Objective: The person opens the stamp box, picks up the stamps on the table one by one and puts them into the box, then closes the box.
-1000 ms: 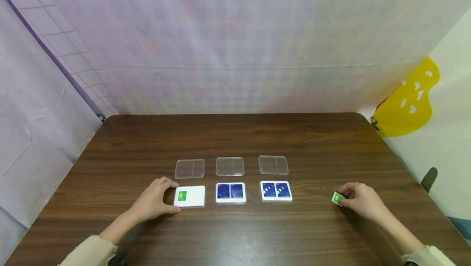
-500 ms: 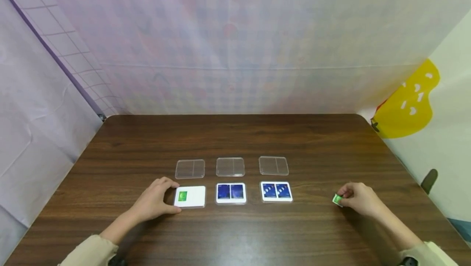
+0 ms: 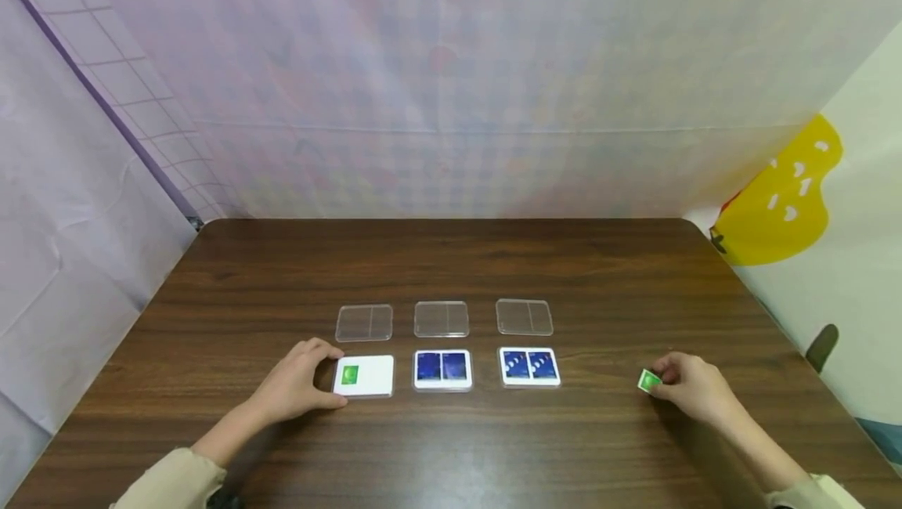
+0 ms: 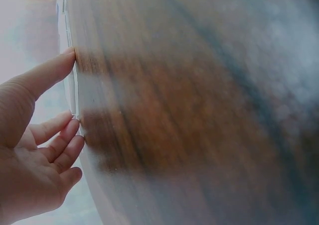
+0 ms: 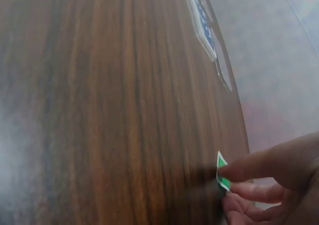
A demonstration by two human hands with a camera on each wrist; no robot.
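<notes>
My left hand [image 3: 299, 384] holds the left end of a clear case, thumb at the near corner and fingertips at the far corner. In the case lies a white card [image 3: 373, 376] with one green stamp [image 3: 349, 375] on its left half. Far to the right, my right hand [image 3: 694, 386] pinches a similar small green stamp [image 3: 649, 381] by its edge between thumb and fingers, close over the table. The right wrist view shows this stamp [image 5: 223, 172] tilted, its white border visible. The left wrist view shows the case edge [image 4: 76, 93] between thumb and fingertips.
To the right of the held case lie a case with two dark blue stamps [image 3: 441, 369] and a case with two blue moon-phase stamps [image 3: 529, 366]. Behind them stand three clear lids [image 3: 363, 323] in a row on the brown wooden table [image 3: 451, 258]. Patterned curtain hangs behind.
The right hand has turned the green stamp slightly, so its face tipped away and now shows again. The left hand and the cases have stayed put.
</notes>
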